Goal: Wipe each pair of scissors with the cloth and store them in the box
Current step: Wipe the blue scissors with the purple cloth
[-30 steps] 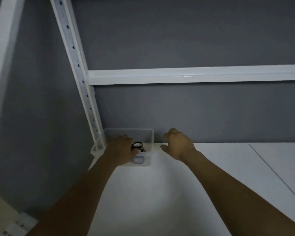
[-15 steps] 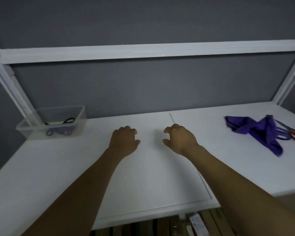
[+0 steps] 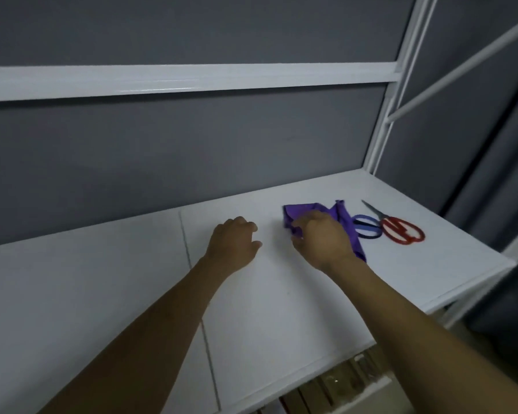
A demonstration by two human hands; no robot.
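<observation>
Ok so, got the right grip [image 3: 320, 239] curled down onto the cloth [image 3: 305, 211], pinching a bunch of the purple fabric at its left end with fingers and thumb. Can't see much of the cloth under that grip, just a crumpled bit poking out behind and a strip trailing off toward the wrist. Got the left grip [image 3: 234, 243] just beside it to the left, loosely curled, holding nothing, knuckles up, low over the bench [image 3: 281, 309]; can't tell whether touching it or not. Going right from the cloth: blue scissors [image 3: 367, 227] next, lying flat with the handle loops sticking out past the cloth's right edge; can't make out the blades. Then red scissors [image 3: 401, 231] right up against the blue ones, flat too, closed, with blades pointing toward the back wall. Both pairs near the bench's right end. Further out, only a white rack beam [image 3: 192, 82] running across a grey wall [image 3: 162, 159], plus something brownish and blurry below the bench's front edge.
</observation>
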